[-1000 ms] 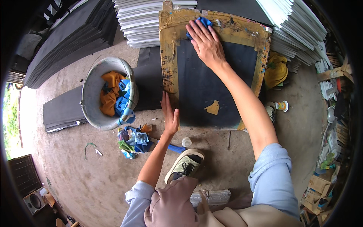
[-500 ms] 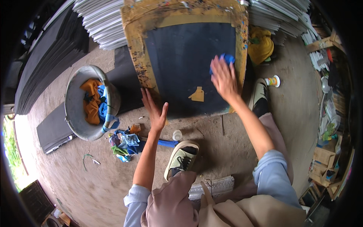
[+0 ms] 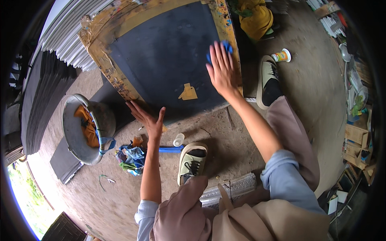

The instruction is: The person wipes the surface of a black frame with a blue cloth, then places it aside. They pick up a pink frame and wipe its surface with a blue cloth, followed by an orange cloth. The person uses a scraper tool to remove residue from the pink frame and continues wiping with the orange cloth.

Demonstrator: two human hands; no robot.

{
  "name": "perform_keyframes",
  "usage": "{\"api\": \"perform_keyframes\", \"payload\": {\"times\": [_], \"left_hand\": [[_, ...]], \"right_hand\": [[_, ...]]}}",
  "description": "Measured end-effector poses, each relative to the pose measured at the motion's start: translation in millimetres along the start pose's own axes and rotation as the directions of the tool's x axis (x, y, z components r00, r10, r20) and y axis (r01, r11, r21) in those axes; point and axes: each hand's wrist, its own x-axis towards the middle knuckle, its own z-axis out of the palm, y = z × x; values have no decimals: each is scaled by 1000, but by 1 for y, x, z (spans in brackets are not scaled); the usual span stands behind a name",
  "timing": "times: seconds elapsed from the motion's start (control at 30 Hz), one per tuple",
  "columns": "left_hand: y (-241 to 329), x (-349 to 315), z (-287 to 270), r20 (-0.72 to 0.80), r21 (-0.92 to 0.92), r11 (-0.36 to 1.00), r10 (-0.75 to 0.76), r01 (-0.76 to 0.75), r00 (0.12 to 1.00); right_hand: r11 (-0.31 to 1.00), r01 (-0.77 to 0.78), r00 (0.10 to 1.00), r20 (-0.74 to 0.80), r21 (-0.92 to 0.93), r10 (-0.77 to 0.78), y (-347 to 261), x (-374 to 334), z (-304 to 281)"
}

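Note:
A screen-printing frame (image 3: 114, 82) with a paint-stained, taped wooden border lies in front of me, tilted in the view. Its dark panel (image 3: 157, 52) has a small yellowish hand-shaped patch (image 3: 189, 93) near the lower edge. My right hand (image 3: 223, 76) presses a crumpled blue rag (image 3: 227, 47) flat on the panel by the right border. Its fingers stretch over the rag, hiding most of it. At the frame's near left corner rests my left hand (image 3: 150, 121), fingers and thumb spread, holding nothing.
A metal bucket (image 3: 105, 114) with orange cloths (image 3: 89, 127) stands at left. Near it lie mixed rags (image 3: 132, 157) and a clear plastic cup (image 3: 179, 139). Stacked sheets (image 3: 66, 42) rise far left. A printed cup (image 3: 281, 55) lies beyond my right shoe (image 3: 263, 80).
The view has turned, so the frame appears shifted left and more tilted. My right hand stays on the rag near the right border; my left hand keeps to the corner.

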Motion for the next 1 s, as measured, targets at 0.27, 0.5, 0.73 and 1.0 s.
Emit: {"api": "perform_keyframes", "payload": {"times": [0.27,0.5,0.73,1.0], "left_hand": [[2,1,-4,12,-83,997,0,1,1000],[3,-1,-1,37,-133,991,-22,27,999],[-3,2,-3,8,-156,985,77,-75,997],[-2,3,-13,-6,-241,969,61,-60,998]], "right_hand": [[989,-52,993,114,138,36,-64,-45,24],[983,-184,979,88,-15,185,0,-106,13],[911,-378,908,-255,-164,331,-10,72,3],[996,54,979,200,-67,-39,-7,-64,5]]}}
